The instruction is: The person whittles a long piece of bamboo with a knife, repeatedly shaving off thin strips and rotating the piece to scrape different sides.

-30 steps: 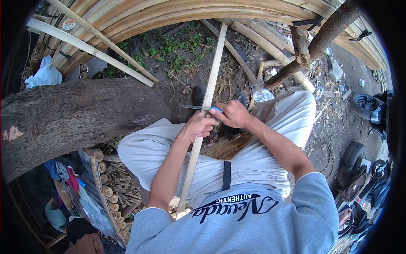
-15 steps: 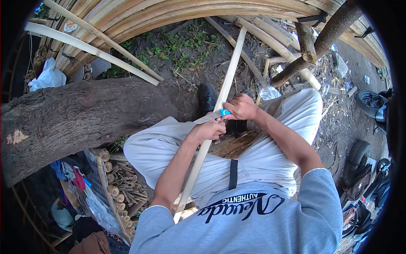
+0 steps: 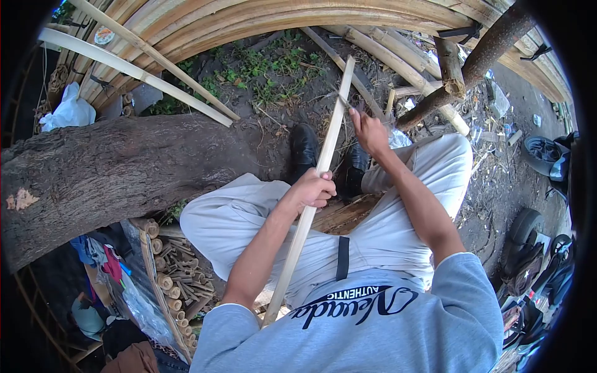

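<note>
A long pale bamboo strip (image 3: 331, 140) runs aslant from my lap out over the ground beyond my shoes. My left hand (image 3: 311, 189) is closed around it near its middle, above my crossed legs. Farther up, my right hand (image 3: 371, 132) is closed on a knife (image 3: 341, 98). Its thin blade lies across the strip near the far end, while the fist hides the handle. I wear dark shoes (image 3: 304, 146) and light trousers (image 3: 230, 214).
A thick tree trunk (image 3: 112, 180) lies to the left. Beyond are bundled bamboo strips (image 3: 261, 25), poles (image 3: 398, 59) and a slanting branch (image 3: 476, 62). Cut bamboo pieces (image 3: 186, 273) are stacked lower left. A wheel (image 3: 540, 153) stands at right.
My right hand has moved with the knife from beside my left hand up toward the strip's far end. The strip has shifted slightly toward me; my left hand still grips it.
</note>
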Demonstrator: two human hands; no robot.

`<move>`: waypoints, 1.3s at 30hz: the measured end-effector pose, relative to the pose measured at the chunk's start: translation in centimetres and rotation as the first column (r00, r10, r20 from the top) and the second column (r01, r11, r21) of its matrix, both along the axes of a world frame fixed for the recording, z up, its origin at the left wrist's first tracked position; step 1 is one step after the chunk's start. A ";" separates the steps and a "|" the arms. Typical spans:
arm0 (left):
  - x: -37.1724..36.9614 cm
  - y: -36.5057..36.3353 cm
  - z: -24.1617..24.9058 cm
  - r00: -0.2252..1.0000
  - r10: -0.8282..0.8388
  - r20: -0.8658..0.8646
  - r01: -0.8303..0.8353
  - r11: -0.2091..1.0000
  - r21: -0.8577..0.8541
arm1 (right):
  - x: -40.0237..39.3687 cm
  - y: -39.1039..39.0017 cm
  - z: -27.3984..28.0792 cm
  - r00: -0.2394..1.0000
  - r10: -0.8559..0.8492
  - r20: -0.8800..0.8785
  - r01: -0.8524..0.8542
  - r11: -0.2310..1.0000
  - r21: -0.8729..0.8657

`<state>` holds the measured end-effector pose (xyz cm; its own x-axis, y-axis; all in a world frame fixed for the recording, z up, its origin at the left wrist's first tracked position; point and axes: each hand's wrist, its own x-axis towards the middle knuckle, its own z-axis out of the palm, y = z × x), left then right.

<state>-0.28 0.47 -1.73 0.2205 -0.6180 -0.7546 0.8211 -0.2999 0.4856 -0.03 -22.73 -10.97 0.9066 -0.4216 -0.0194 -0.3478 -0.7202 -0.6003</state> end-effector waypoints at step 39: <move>0.1 -0.3 0.9 1.000 -0.001 0.020 0.003 0.993 -0.116 | 0.0 4.0 3.4 0.921 -0.310 -0.234 0.310 0.227 0.923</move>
<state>-0.22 0.21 -0.84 0.2334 -0.7017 -0.6731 0.8105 -0.2420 0.5334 -0.07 -18.74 -7.53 0.7090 -0.3589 -0.6070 -0.4039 0.4990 -0.7667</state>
